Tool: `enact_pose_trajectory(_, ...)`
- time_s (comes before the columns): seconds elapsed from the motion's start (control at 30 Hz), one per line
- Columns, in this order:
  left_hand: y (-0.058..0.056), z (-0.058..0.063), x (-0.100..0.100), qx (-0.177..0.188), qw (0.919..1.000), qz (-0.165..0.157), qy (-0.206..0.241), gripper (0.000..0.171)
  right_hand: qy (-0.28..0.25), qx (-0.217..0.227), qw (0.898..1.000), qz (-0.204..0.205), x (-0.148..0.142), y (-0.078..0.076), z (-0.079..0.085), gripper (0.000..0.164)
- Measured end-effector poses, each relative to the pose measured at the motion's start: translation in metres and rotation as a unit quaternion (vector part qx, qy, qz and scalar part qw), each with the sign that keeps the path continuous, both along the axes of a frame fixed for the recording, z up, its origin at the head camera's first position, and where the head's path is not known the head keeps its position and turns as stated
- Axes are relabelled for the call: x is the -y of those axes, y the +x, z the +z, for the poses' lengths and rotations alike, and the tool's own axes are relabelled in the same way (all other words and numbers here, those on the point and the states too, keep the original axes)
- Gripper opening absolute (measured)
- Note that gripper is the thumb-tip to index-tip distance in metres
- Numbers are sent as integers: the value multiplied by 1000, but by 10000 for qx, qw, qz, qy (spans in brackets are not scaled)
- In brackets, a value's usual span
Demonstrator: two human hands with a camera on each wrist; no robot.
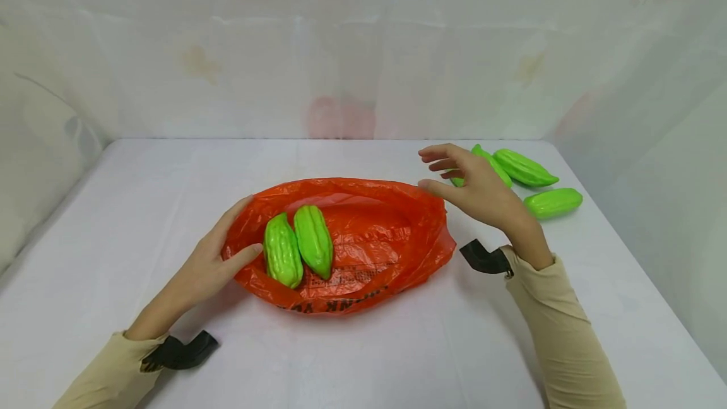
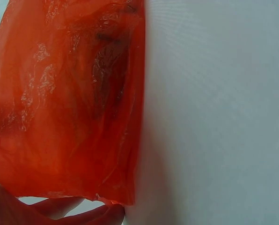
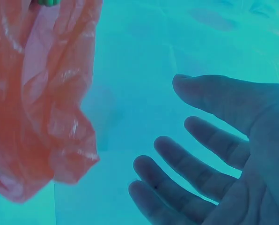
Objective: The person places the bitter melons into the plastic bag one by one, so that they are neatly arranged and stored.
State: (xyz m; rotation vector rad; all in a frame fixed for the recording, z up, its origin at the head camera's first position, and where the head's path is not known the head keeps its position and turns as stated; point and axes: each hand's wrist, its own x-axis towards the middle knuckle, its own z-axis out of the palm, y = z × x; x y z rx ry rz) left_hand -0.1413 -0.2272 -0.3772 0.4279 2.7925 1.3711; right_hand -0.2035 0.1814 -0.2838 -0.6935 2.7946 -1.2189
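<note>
A red plastic bag (image 1: 369,232) stands with its mouth open on the white table, and two green bitter gourds (image 1: 283,251) lie side by side in its left part. My left hand (image 1: 212,257) holds the bag's left rim, the thumb over the edge beside the nearer gourd. From the left wrist view, its fingers (image 2: 60,206) show by the bag's red side (image 2: 64,117). Off the bag's right end, my right hand (image 1: 474,182) is raised with fingers apart and nothing in it. The right wrist view shows its bare palm (image 3: 270,136) apart from the bag (image 3: 50,103).
Several more green bitter gourds (image 1: 525,168) lie at the table's back right, partly hidden by the right hand. One gourd (image 1: 553,202) sits near the right edge. White patterned cloth (image 1: 341,49) hangs behind the table (image 1: 363,358).
</note>
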Motion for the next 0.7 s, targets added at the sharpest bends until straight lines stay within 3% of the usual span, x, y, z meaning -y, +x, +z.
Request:
enact_pose_trajectory(0.43, 0, -2, 1, -40, 10000, 0, 28, 79, -59, -214, 9997, -134, -13, -12, -8, 45)
enact_pose_trajectory(0.7, 0, -2, -1, -79, 10000, 6, -5, 79, -27, -245, 9984, -516, -23, -24, -19, 45)
